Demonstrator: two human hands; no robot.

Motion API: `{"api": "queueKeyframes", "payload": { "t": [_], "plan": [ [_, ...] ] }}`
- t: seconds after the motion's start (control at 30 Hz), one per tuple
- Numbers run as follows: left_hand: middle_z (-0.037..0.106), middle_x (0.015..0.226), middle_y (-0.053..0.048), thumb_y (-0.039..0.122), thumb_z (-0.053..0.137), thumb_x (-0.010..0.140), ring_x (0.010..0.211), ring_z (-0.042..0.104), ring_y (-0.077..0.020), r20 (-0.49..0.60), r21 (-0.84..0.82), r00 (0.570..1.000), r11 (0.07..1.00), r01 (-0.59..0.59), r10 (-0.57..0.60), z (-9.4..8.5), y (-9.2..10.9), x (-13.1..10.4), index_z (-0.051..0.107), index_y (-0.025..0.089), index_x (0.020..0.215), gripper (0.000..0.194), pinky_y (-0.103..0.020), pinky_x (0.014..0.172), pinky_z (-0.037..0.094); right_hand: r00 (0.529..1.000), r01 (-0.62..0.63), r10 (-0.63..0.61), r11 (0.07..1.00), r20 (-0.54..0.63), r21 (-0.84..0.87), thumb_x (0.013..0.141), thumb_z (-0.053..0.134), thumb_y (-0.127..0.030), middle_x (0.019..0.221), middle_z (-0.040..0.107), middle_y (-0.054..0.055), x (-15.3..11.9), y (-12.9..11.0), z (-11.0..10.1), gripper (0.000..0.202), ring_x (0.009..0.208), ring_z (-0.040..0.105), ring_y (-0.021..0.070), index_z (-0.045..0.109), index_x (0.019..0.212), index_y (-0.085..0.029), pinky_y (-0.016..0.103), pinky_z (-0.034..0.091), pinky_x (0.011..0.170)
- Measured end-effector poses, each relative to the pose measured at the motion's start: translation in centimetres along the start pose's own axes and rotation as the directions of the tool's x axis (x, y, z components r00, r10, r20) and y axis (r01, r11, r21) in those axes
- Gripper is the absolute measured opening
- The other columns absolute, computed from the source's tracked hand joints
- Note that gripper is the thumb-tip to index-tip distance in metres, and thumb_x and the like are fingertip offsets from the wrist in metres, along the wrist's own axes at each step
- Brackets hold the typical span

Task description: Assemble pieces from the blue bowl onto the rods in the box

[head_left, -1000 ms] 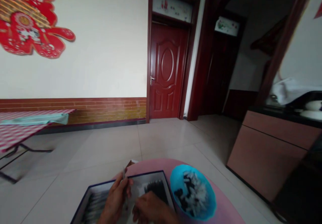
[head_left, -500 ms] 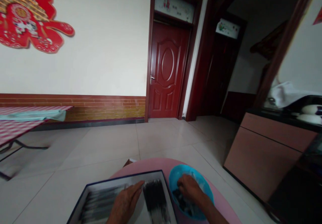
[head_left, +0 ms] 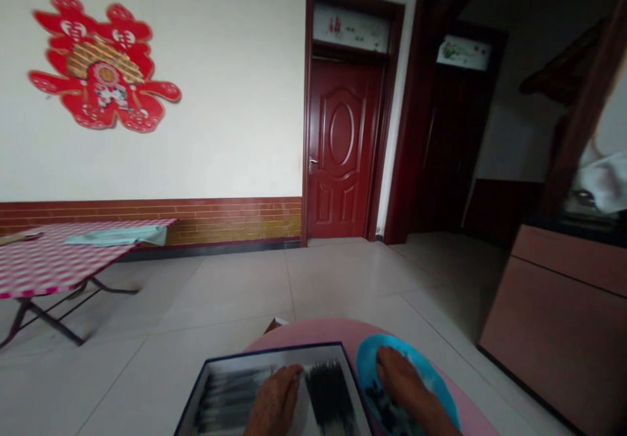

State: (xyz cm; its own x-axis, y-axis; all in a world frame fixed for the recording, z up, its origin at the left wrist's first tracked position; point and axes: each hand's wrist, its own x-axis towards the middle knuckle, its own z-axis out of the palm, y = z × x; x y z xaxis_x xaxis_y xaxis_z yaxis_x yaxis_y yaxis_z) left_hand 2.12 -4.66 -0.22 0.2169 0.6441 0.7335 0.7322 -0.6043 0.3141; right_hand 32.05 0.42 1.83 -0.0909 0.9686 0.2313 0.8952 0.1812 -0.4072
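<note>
A shallow white box (head_left: 274, 352) with a dark blue rim lies on a pink round table (head_left: 323, 329). Blurred dark strips (head_left: 230, 397) fill its left part, and a dense bundle of thin black pieces (head_left: 330, 390) lies on its right. Over the box is my left hand (head_left: 275, 400), fingers drawn together beside the black bundle's upper left corner; anything pinched there is too small to name. My right hand (head_left: 404, 384) reaches into a blue bowl (head_left: 379, 341) of dark and whitish small items. Its fingers are curled, and what they hold is hidden.
At the left stands a folding table (head_left: 98, 253) with a red checked cover and a pale green cloth (head_left: 122, 235). A brown cabinet (head_left: 563, 318) is on the right. A red door (head_left: 343, 149) is set in the far wall. A small box corner (head_left: 274, 324) shows behind the pink table.
The view has swung left, so everything sits further right and lower. My left hand's fingers, stretched before, are now drawn together near the black bundle. My right hand stays in the bowl.
</note>
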Motion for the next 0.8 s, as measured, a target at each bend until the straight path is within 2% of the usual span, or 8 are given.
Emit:
{"api": "queueKeyframes", "payload": {
  "t": [0.1, 0.17, 0.27, 0.37, 0.43, 0.53, 0.63, 0.8],
  "plan": [
    [0.073, 0.084, -0.005, 0.038, 0.030, 0.098, 0.075, 0.070, -0.0167, 0.053, -0.019, 0.996, 0.998, 0.067, -0.066, -0.1, 0.7, 0.5, 0.064, 0.022, 0.098, 0.037, -0.024, 0.068, 0.057, 0.998, 0.057, -0.050, 0.978, -0.039, 0.199, 0.076, 0.041, -0.025, 0.073, 0.066, 0.007, 0.7, -3.3, -0.6, 0.018, 0.069, 0.059, 0.0208, 0.058, 0.074, -0.020, 0.031, 0.041, 0.067],
    [0.072, 0.085, -0.006, 0.038, 0.031, 0.098, 0.076, 0.070, -0.0170, 0.081, -0.020, 0.992, 0.994, 0.103, -0.101, -0.3, 1.1, 0.8, 0.063, 0.022, 0.098, 0.037, -0.025, 0.069, 0.056, 0.995, 0.097, -0.099, 0.910, -0.015, 0.403, 0.076, 0.044, -0.030, 0.073, 0.066, 0.004, 1.0, -6.6, -0.1, 0.018, 0.071, 0.060, 0.0191, 0.060, 0.074, -0.020, 0.029, 0.042, 0.066],
    [0.072, 0.084, -0.006, 0.038, 0.029, 0.098, 0.076, 0.070, -0.0171, 0.079, -0.006, 0.991, 0.994, 0.112, -0.111, -0.5, 1.4, 1.0, 0.064, 0.022, 0.099, 0.039, -0.025, 0.068, 0.056, 0.996, 0.002, -0.057, 0.773, 0.065, 0.634, 0.076, 0.044, -0.032, 0.066, 0.063, 0.000, 1.0, -11.0, 1.3, 0.023, 0.065, 0.057, 0.0166, 0.062, 0.076, -0.019, 0.026, 0.042, 0.061],
    [0.073, 0.083, -0.006, 0.039, 0.028, 0.098, 0.074, 0.070, -0.0171, 0.036, 0.027, 0.997, 0.997, 0.072, -0.073, -0.7, 0.9, 0.5, 0.064, 0.021, 0.099, 0.040, -0.024, 0.067, 0.057, 0.996, -0.069, 0.013, 0.694, 0.083, 0.717, 0.075, 0.046, -0.033, 0.064, 0.063, -0.001, 0.7, -12.3, 2.1, 0.024, 0.063, 0.057, 0.0161, 0.063, 0.080, -0.018, 0.026, 0.043, 0.060],
    [0.073, 0.084, -0.006, 0.040, 0.031, 0.098, 0.075, 0.071, -0.0172, 0.000, 0.058, 0.999, 0.998, 0.039, -0.039, -0.6, 0.2, 0.1, 0.064, 0.022, 0.099, 0.038, -0.024, 0.069, 0.057, 0.999, -0.037, 0.027, 0.709, 0.026, 0.705, 0.072, 0.048, -0.031, 0.070, 0.066, 0.001, 0.4, -11.1, 1.8, 0.022, 0.069, 0.060, 0.0178, 0.063, 0.079, -0.018, 0.027, 0.045, 0.064],
    [0.073, 0.085, -0.004, 0.041, 0.034, 0.097, 0.075, 0.071, -0.0166, -0.017, 0.052, 1.000, 0.999, 0.000, 0.001, -0.2, -0.5, 0.0, 0.064, 0.022, 0.101, 0.035, -0.022, 0.069, 0.057, 0.999, -0.001, 0.031, 0.823, -0.042, 0.568, 0.072, 0.047, -0.028, 0.075, 0.068, 0.005, -0.3, -7.9, 0.5, 0.019, 0.074, 0.062, 0.0196, 0.063, 0.076, -0.018, 0.029, 0.046, 0.071],
    [0.073, 0.085, -0.003, 0.040, 0.035, 0.097, 0.075, 0.071, -0.0159, -0.017, 0.021, 0.999, 0.999, -0.035, 0.035, 0.2, -0.6, 0.2, 0.064, 0.023, 0.101, 0.034, -0.021, 0.069, 0.057, 0.999, 0.008, 0.007, 0.925, -0.039, 0.380, 0.075, 0.045, -0.027, 0.078, 0.070, 0.006, -1.1, -4.4, -1.1, 0.022, 0.075, 0.063, 0.0198, 0.065, 0.078, -0.018, 0.030, 0.045, 0.072],
    [0.073, 0.086, -0.004, 0.043, 0.035, 0.097, 0.076, 0.071, -0.0166, 0.020, 0.023, 1.000, 1.000, -0.009, 0.008, 0.6, -0.9, -0.1, 0.064, 0.024, 0.100, 0.035, -0.022, 0.070, 0.057, 0.999, 0.042, -0.042, 0.996, -0.002, 0.082, 0.076, 0.045, -0.023, 0.089, 0.070, 0.008, -1.7, 0.8, -2.1, 0.023, 0.088, 0.062, 0.0222, 0.068, 0.082, -0.020, 0.033, 0.042, 0.082]
  ]
}}
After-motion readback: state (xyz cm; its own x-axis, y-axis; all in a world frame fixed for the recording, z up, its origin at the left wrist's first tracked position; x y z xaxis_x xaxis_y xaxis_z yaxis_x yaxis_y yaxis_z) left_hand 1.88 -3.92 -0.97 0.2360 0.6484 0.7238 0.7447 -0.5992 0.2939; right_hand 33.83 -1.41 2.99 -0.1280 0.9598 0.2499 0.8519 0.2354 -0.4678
